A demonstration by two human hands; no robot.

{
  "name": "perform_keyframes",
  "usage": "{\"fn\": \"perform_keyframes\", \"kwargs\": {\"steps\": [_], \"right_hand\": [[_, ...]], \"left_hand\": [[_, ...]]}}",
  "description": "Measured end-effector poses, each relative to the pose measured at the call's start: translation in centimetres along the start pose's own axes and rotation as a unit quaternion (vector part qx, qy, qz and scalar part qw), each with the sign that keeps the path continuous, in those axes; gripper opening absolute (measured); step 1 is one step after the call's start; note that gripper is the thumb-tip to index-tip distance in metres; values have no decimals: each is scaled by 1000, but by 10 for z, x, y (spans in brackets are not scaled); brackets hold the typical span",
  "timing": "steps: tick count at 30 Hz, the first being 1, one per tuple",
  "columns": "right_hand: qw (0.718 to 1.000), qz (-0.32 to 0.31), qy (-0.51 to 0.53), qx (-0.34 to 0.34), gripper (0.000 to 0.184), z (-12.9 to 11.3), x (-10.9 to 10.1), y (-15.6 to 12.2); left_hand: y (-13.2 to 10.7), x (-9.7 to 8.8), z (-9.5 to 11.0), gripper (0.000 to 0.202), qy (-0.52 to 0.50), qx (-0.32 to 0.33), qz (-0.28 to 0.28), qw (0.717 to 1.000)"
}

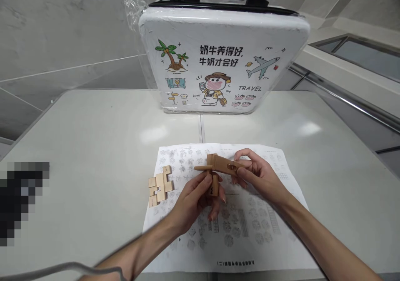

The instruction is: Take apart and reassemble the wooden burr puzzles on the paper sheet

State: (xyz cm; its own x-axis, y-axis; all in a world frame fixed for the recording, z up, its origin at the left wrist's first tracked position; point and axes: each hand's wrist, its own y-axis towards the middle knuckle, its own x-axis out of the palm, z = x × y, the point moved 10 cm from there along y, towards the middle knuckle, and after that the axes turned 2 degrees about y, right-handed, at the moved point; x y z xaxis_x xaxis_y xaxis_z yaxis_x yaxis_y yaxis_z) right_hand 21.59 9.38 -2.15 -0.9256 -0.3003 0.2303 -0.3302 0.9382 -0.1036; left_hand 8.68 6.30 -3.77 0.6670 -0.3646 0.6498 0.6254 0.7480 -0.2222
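Note:
Above a printed diagram sheet (250, 252), my two hands hold brown wooden puzzle pieces. My left hand (203, 189) is closed around a numbered wooden block (214, 185) and a thin wooden piece (202, 168) that juts out to the left. In my right hand (254, 170), thumb and fingers pinch a longer wooden puzzle piece (223, 163) with a slot near its right end. Its left end meets the pieces in my left hand; whether they interlock I cannot tell. Paler notched wooden pieces (160, 186) lie together at the sheet's left edge.
A white suitcase (193, 31) with cartoon prints, wrapped in clear plastic, stands at the back of the pale table (93, 156). A pixelated dark object (21, 197) is at the far left. A grey cable (68, 266) crosses the lower left corner.

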Motion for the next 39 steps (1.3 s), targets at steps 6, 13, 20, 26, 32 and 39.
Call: {"fn": "perform_keyframes", "kwargs": {"steps": [6,13,20,26,32,39], "right_hand": [[1000,-10,-1,14,25,1,2,-1],[997,-70,16,38,22,6,18,-1],[996,-81,7,34,18,8,19,0],[992,-124,16,22,18,5,23,-2],[994,-89,-32,45,21,13,17,-1],[994,-84,-42,48,22,16,17,-1]], "left_hand": [[1,0,-2,32,-23,-4,-13,1000],[-1,11,-1,31,-18,-11,-57,998],[-5,20,-5,36,-13,-35,-89,995],[-5,22,-7,37,-19,-36,-108,993],[-7,21,-10,38,20,-56,-105,993],[-13,31,-14,29,2,-113,-132,985]]}}
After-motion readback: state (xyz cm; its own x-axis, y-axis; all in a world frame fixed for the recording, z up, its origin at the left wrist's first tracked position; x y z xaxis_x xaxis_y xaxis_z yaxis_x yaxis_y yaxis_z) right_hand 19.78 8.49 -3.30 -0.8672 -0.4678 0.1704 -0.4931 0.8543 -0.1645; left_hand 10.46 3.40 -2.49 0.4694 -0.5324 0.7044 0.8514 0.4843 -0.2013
